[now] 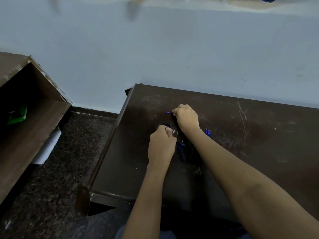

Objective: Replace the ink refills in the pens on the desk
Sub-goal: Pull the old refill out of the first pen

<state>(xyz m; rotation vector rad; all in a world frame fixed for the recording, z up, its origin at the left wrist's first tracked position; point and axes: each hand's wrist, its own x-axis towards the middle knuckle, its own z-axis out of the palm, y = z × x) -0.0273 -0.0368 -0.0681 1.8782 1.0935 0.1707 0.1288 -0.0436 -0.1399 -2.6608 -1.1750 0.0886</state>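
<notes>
1. Refill [168,112]: a thin blue tube, pinched in the grip of the right hand [187,119] above the middle of the counter [259,135], with its tip pointing left beyond the fingers
2. Handling, as judged: very light, slender and somewhat bendy, and likely to roll or slip from the fingers. Take hold near the middle, clear of the inked tip, and avoid bending it
3. Right-hand grip: fingers curled closed, pinching the refill; the rest of the tube is hidden inside the hand
4. Left hand [161,145]: fingers curled around a small shiny piece [173,131], near the right hand; what the piece is cannot be told
5. Dark pen parts [181,153] lie on the counter between the two forearms, just beside the left hand
6. Spare refills [208,132], blue, lie together on the counter to the right of the right wrist
7. Markings: no brand, label or writing can be read on any item
8. Surroundings: a brown cabinet [34,118] stands to the left and holds a green packet [17,115]
</notes>
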